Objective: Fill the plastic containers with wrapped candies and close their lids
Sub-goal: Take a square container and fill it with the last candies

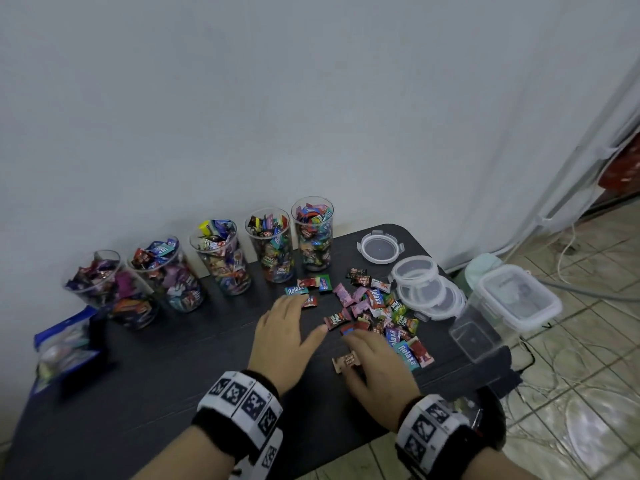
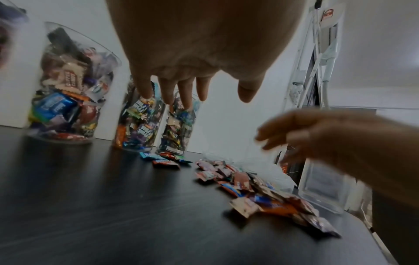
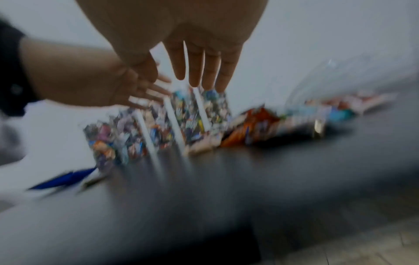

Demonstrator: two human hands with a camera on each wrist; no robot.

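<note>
Black table (image 1: 173, 368) carries five clear cups (image 1: 273, 247) packed with wrapped sweets in a row along the far edge by the wall. Right of them loose wrapped candies (image 1: 374, 306) lie scattered on the table, and farther right sit round plastic containers (image 1: 426, 285) with a round lid (image 1: 380, 247) beyond them (a rectangular container (image 1: 512, 299) stands at the right edge). Left hand (image 1: 287, 330) hovers palm down at the near-left fringe of the candies, fingers (image 2: 184, 91) straight and slightly spread, holding nothing. Right hand (image 1: 377, 372) hovers just beside it over the near candies, fingers (image 3: 197, 68) straight and close together, holding nothing. Blue packet (image 1: 65, 344) lies far left.
</note>
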